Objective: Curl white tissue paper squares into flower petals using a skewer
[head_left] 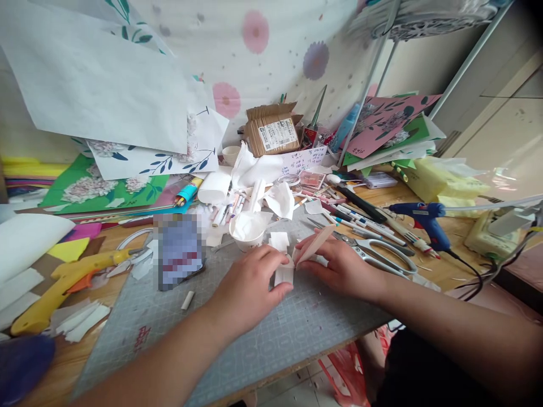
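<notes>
My right hand (339,261) is closed on a pale pinkish paper piece (316,244), which stands up tilted between the fingers. Close beside it, my left hand (252,282) has thumb and forefinger curved at the edges of a small white paper strip (284,275) on the grey cutting mat (254,350). Another white paper piece (279,240) lies just beyond the fingertips. Behind my left hand stands a white paper cup (248,237) with crumpled white paper in it. Scissors (382,254) with grey handles lie past my right hand, their blades partly hidden.
A blue glue gun (428,217) with its cable sits at the right, near several pens (365,220). To the left are a blurred-out phone-like object (180,251), a small white stub (187,300) and a yellow-handled tool (63,282). A cardboard box (271,130) stands behind.
</notes>
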A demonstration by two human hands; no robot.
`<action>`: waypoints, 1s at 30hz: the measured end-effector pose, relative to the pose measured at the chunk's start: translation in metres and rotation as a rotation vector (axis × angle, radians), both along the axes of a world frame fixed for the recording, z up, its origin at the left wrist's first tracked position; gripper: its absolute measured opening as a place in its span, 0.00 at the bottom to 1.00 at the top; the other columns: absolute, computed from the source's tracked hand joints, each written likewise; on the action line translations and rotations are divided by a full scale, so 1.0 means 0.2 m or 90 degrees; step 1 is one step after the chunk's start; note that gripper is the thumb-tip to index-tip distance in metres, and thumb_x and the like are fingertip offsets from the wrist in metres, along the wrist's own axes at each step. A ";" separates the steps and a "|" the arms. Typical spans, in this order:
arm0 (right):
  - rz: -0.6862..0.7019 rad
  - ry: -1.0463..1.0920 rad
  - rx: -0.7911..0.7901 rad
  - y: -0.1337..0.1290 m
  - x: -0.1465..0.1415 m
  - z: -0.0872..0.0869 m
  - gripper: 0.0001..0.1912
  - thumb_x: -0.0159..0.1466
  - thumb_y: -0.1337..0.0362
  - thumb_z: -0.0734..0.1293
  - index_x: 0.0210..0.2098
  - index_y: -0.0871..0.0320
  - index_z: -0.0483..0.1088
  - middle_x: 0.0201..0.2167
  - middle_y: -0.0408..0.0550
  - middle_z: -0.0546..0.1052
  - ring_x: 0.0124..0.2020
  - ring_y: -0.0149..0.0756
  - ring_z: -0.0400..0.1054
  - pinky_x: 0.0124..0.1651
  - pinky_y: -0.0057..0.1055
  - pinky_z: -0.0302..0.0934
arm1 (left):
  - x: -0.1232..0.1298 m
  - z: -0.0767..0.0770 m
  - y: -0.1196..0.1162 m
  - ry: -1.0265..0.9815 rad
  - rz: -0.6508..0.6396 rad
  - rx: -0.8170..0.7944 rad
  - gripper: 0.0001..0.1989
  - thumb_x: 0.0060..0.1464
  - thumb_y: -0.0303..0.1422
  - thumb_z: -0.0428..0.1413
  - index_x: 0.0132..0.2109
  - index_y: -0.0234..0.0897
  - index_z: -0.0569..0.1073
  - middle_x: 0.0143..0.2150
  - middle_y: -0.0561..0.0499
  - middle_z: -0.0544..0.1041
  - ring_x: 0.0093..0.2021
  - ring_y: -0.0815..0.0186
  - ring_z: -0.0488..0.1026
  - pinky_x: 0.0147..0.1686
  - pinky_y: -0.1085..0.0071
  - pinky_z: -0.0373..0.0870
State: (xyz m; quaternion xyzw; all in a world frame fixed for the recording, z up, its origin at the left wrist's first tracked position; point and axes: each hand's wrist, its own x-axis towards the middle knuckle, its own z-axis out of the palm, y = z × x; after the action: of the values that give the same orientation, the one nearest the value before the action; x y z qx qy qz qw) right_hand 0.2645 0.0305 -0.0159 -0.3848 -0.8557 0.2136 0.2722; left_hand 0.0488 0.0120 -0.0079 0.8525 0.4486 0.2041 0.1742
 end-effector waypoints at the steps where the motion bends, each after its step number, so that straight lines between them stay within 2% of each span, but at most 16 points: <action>1: -0.006 0.006 -0.010 0.00 0.01 0.01 0.07 0.64 0.66 0.63 0.38 0.58 0.73 0.41 0.52 0.78 0.46 0.43 0.72 0.54 0.42 0.61 | 0.00 0.00 0.00 0.029 -0.010 -0.017 0.15 0.51 0.28 0.62 0.47 0.37 0.73 0.47 0.47 0.76 0.47 0.56 0.74 0.46 0.58 0.72; 4: -0.037 0.001 -0.052 -0.02 0.04 0.05 0.07 0.64 0.64 0.62 0.37 0.58 0.72 0.35 0.48 0.79 0.38 0.38 0.73 0.43 0.32 0.66 | 0.01 -0.01 0.00 0.106 -0.027 -0.011 0.16 0.53 0.30 0.61 0.49 0.37 0.73 0.49 0.45 0.75 0.50 0.54 0.72 0.49 0.57 0.70; 9: -0.097 -0.074 -0.107 -0.06 0.10 0.09 0.08 0.63 0.62 0.62 0.30 0.58 0.69 0.25 0.45 0.75 0.27 0.36 0.69 0.29 0.30 0.61 | 0.03 -0.02 0.00 0.166 -0.033 0.006 0.07 0.56 0.27 0.58 0.42 0.38 0.75 0.43 0.47 0.74 0.46 0.56 0.72 0.44 0.60 0.70; 15: -0.148 -0.163 -0.140 -0.05 0.16 0.09 0.08 0.61 0.64 0.62 0.28 0.57 0.69 0.23 0.43 0.74 0.25 0.37 0.67 0.27 0.29 0.56 | 0.03 -0.03 0.01 0.204 -0.018 0.025 0.04 0.56 0.29 0.58 0.40 0.38 0.73 0.41 0.47 0.74 0.44 0.56 0.71 0.40 0.62 0.70; 19: -0.187 -0.206 -0.151 -0.04 0.20 0.05 0.08 0.61 0.64 0.62 0.26 0.56 0.69 0.20 0.41 0.74 0.22 0.36 0.67 0.24 0.28 0.53 | 0.03 -0.02 -0.01 0.218 -0.032 0.037 0.02 0.56 0.30 0.58 0.35 0.38 0.72 0.38 0.49 0.74 0.41 0.58 0.72 0.38 0.63 0.69; 24: -0.223 -0.223 -0.128 -0.01 0.21 -0.01 0.09 0.62 0.58 0.64 0.36 0.56 0.72 0.20 0.42 0.75 0.21 0.38 0.69 0.25 0.31 0.55 | 0.03 -0.03 -0.01 0.231 -0.014 0.043 0.02 0.56 0.29 0.58 0.38 0.38 0.72 0.39 0.48 0.75 0.41 0.59 0.73 0.37 0.65 0.70; 26: -0.260 -0.192 -0.059 -0.04 0.17 0.05 0.11 0.62 0.58 0.65 0.39 0.57 0.72 0.24 0.47 0.77 0.25 0.42 0.71 0.28 0.34 0.59 | 0.03 -0.03 0.00 0.229 -0.009 0.046 0.04 0.55 0.29 0.58 0.40 0.39 0.72 0.41 0.48 0.75 0.42 0.59 0.73 0.38 0.66 0.70; 27: -0.265 -0.144 0.013 -0.07 0.14 0.10 0.10 0.62 0.58 0.64 0.39 0.57 0.72 0.28 0.49 0.78 0.29 0.43 0.72 0.32 0.36 0.61 | 0.04 -0.02 0.00 0.225 -0.011 0.049 0.05 0.55 0.29 0.58 0.40 0.39 0.72 0.41 0.48 0.76 0.43 0.59 0.74 0.39 0.66 0.70; 28: -0.234 -0.071 0.072 -0.12 0.12 0.16 0.08 0.64 0.60 0.63 0.37 0.56 0.72 0.30 0.50 0.78 0.32 0.43 0.73 0.35 0.37 0.63 | 0.04 -0.02 0.00 0.219 -0.016 0.053 0.04 0.54 0.28 0.57 0.39 0.39 0.73 0.40 0.48 0.76 0.43 0.58 0.74 0.40 0.66 0.71; 29: -0.162 0.011 0.078 -0.18 0.09 0.23 0.07 0.65 0.63 0.62 0.37 0.55 0.72 0.32 0.50 0.78 0.34 0.41 0.73 0.38 0.36 0.65 | 0.04 -0.01 0.00 0.212 -0.021 0.057 0.04 0.54 0.26 0.56 0.37 0.39 0.73 0.39 0.47 0.77 0.41 0.58 0.75 0.39 0.65 0.71; 30: -0.039 0.063 0.028 -0.23 0.07 0.29 0.08 0.66 0.62 0.62 0.39 0.55 0.73 0.35 0.50 0.78 0.37 0.41 0.73 0.41 0.35 0.66 | 0.04 -0.01 -0.01 0.201 -0.024 0.064 0.05 0.53 0.24 0.55 0.35 0.38 0.73 0.37 0.46 0.77 0.39 0.57 0.75 0.38 0.64 0.71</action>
State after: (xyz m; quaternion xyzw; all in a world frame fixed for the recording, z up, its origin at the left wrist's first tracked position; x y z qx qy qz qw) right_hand 0.2783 -0.0163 0.0427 -0.3936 -0.8336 0.2048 0.3290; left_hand 0.0560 0.0109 -0.0107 0.8898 0.4438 0.0862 0.0627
